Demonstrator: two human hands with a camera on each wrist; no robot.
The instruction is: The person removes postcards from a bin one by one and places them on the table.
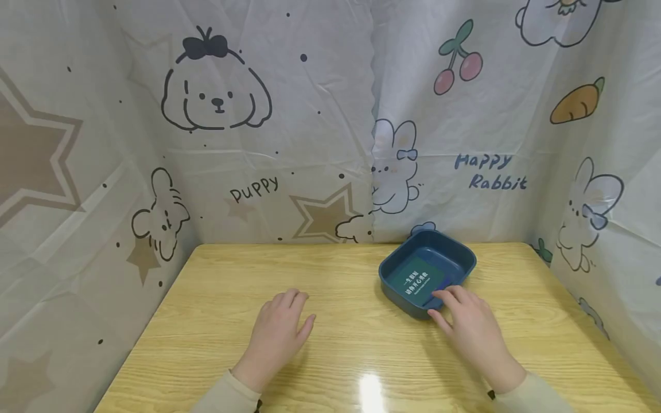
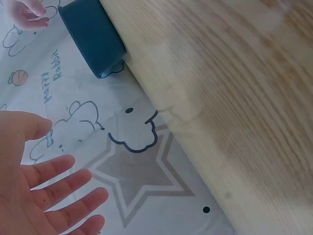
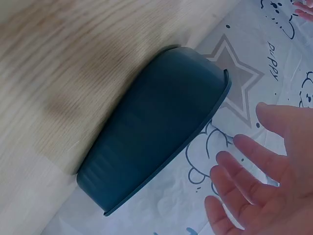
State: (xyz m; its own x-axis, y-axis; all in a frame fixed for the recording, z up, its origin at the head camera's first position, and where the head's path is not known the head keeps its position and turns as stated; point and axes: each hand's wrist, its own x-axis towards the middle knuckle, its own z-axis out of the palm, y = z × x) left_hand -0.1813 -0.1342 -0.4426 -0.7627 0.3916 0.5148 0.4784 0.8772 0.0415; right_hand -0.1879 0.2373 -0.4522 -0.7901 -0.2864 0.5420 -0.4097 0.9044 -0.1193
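Note:
A dark teal plastic basin [image 1: 459, 271] with rounded corners sits on the wooden table, right of centre toward the back. Inside it lies a dark green card [image 1: 426, 275] with white lettering, and a dark blue patch shows beside it, partly covered by the right hand. My right hand [image 1: 467, 318] hovers at the basin's near right corner, fingers loosely bent and holding nothing. From the right wrist view, the fingers [image 3: 230, 166] are spread beside the basin's rim. Left of the basin, my left hand [image 1: 279, 330] hangs over the table with relaxed fingers and nothing in it.
The light wooden table [image 1: 248, 269] spans the front. White curtains [image 1: 320, 132] printed with cartoon animals, stars and fruit enclose its back and both sides. The basin stands close to the table's back edge.

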